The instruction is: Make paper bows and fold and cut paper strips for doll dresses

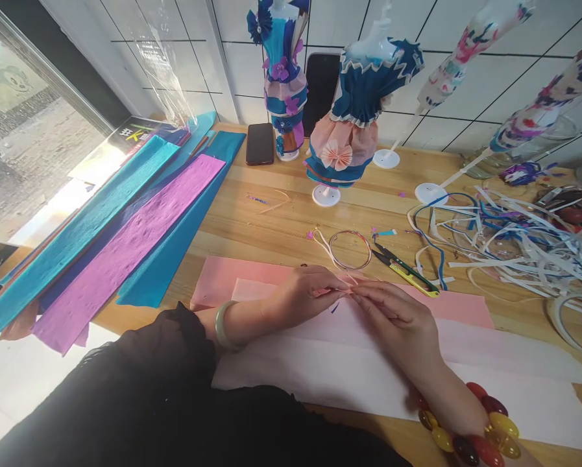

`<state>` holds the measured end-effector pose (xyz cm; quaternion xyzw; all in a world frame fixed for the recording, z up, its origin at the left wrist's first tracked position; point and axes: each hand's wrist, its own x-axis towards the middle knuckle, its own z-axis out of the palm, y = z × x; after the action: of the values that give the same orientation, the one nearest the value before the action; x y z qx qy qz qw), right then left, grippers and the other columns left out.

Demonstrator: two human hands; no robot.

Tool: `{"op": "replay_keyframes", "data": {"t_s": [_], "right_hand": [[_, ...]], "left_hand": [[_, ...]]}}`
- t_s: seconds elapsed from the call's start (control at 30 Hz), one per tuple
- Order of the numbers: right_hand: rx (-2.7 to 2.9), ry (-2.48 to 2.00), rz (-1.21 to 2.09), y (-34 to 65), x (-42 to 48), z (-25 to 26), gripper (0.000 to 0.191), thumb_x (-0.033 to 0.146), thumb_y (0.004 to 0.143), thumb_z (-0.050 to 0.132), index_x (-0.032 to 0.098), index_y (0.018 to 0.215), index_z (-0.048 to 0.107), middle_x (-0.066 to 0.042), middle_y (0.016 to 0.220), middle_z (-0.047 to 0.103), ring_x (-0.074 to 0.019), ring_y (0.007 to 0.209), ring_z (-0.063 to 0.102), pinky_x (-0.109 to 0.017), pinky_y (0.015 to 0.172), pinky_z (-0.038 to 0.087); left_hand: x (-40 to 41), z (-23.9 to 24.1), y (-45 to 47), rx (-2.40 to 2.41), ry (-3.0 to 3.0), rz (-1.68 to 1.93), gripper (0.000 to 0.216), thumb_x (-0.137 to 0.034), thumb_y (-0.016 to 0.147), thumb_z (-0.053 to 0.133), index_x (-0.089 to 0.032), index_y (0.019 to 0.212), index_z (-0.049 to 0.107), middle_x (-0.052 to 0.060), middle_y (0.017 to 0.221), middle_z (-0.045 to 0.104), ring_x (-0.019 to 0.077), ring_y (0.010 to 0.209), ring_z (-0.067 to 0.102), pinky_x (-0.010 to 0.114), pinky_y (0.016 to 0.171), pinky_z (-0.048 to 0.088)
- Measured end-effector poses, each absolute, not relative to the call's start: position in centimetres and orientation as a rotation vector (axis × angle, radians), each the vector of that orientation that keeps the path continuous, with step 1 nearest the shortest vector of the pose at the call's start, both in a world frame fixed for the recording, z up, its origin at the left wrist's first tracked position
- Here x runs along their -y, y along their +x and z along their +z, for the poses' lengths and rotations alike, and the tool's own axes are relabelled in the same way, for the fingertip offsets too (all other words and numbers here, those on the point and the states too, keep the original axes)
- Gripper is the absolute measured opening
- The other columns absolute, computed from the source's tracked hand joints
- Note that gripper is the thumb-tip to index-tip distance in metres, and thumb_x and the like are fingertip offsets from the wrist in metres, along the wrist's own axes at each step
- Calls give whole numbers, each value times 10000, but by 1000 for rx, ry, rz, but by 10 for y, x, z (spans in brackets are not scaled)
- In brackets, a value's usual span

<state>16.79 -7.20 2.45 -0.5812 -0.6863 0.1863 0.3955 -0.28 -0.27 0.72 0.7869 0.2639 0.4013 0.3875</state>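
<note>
My left hand and my right hand meet over the middle of the paper, fingertips pinched together. Between them is a small piece of pink paper, mostly hidden by the fingers. Beneath my hands lie white paper sheets on top of pink paper. Just beyond my fingers rests a coil of thin wire. To the right of it, close to my right hand, is a black and yellow pair of snips.
Two miniature paper dresses on stands are at the back beside a phone. Coloured crepe paper strips lie at left. Tangled paper scraps and a tape roll are at right.
</note>
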Motion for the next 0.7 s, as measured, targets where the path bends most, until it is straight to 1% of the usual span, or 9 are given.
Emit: {"op": "replay_keyframes", "data": {"t_s": [0.07, 0.23, 0.4, 0.53, 0.7], "right_hand": [[1749, -1472, 479, 169, 72, 24, 166, 208, 830, 555, 262, 888, 701, -34, 868, 718, -194, 849, 666, -346, 770, 542], [1749, -1479, 483, 169, 74, 22, 160, 196, 824, 568, 259, 898, 695, -33, 889, 717, -196, 883, 660, -374, 835, 522], [1708, -1492, 498, 167, 74, 24, 156, 221, 819, 570, 269, 871, 709, -34, 895, 725, -206, 879, 669, -383, 821, 534], [1687, -1481, 533, 168, 74, 24, 149, 224, 810, 587, 278, 872, 711, -26, 883, 725, -207, 891, 666, -396, 829, 531], [1646, -1464, 555, 168, 75, 22, 148, 187, 794, 614, 280, 857, 711, -18, 881, 720, -189, 874, 662, -391, 852, 516]], "left_hand": [[3, 8, -3, -666, 1991, 1037, 122, -233, 814, 592, -162, 767, 680, 51, 723, 702, 115, 683, 637, 220, 662, 497], [2, 10, -4, -684, 1944, 990, 126, -233, 799, 612, -152, 721, 669, 48, 702, 696, 119, 670, 634, 220, 645, 487], [1, 12, -4, -650, 1833, 958, 140, -263, 796, 621, -148, 739, 676, 72, 769, 698, 134, 740, 646, 236, 685, 503], [1, 13, -3, -633, 1768, 938, 163, -284, 790, 631, -140, 728, 677, 79, 760, 691, 134, 737, 641, 242, 686, 504], [0, 13, -5, -659, 1712, 877, 155, -288, 779, 641, -147, 727, 679, 61, 740, 685, 125, 708, 625, 228, 650, 480]]}}
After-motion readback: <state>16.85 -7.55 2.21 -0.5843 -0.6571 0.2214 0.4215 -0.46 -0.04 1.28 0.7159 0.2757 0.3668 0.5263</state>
